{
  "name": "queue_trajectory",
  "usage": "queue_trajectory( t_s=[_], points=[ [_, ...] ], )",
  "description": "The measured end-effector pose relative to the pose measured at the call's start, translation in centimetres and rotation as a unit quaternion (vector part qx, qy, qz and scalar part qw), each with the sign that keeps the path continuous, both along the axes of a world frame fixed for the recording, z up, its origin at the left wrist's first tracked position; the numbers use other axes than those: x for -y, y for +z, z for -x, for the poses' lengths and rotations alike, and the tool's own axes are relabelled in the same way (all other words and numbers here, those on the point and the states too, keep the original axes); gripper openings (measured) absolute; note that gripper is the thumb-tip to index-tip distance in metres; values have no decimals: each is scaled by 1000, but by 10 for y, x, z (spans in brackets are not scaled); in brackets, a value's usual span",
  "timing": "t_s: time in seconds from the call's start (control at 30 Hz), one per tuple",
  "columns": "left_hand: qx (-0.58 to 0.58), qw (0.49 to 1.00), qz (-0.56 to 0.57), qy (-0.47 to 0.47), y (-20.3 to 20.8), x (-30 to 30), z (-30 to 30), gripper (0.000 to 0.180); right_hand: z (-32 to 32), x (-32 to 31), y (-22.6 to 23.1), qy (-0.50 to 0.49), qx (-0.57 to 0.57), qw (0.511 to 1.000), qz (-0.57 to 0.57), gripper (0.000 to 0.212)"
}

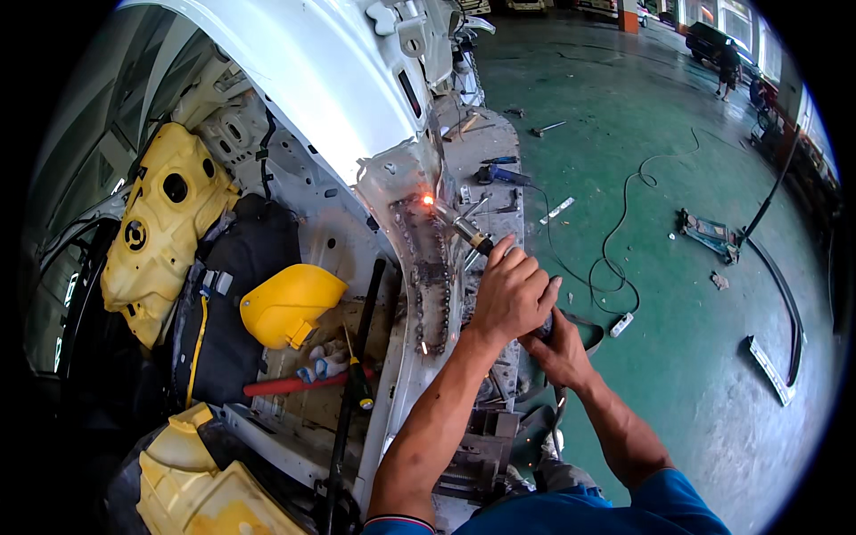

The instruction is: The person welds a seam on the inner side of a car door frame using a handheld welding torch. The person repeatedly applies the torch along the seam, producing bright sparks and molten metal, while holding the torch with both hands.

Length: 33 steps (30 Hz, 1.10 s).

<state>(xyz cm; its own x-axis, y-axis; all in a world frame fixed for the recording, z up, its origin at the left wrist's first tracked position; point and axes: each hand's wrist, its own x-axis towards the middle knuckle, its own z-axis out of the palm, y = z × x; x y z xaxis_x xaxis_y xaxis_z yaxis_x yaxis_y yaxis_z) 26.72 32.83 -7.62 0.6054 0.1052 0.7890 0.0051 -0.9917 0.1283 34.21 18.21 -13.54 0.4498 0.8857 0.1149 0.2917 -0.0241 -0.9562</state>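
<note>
The left forearm (pixel 435 419) slants up from the lower edge to the left hand (pixel 510 290), mid-frame, its fingers curled and back upward. The right forearm (pixel 621 430) angles up leftward; the right hand (pixel 563 351), just below, grips too.

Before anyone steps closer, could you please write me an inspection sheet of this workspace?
Surface: green painted floor; scuffed grey flat platform beside the white metal car body.
Work items: black-handled metal torch, its tip glowing orange beside a dark, spotted metal strip.
Clutter: yellow curved plastic shell, red tube and black-and-yellow screwdriver inside the car; blue-black power tool on the platform.
Hands: left hand closed around the torch; right hand gripping its rear.
Cables: thin dark cable looping across the floor to a white power strip.
Surroundings: distant person; teal floor jack.
</note>
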Motion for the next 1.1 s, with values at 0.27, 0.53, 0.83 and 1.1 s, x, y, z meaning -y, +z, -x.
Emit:
queue_trajectory(
  t_s=[0.27, 0.53, 0.83, 1.1],
  points=[
    [-11, 1000, 4, 3, 1, -3, 1, 29, -1, -2, -1, -3, 16, 1000, 7, 54],
    [-3, 1000, 1, 2, 2, -6, 1, 28, 2, -5, 4, -2, -3, 1000, 2, 51],
    [-5, 1000, 1, 8, 4, -6, 1, 26, 1, -5, 5, -13, 17, 1000, 21, 55],
    [2, 1000, -3, -2, -2, 5, -2, 30, 1, 4, -8, -14, 16, 999, -28, 50]
  ],
)
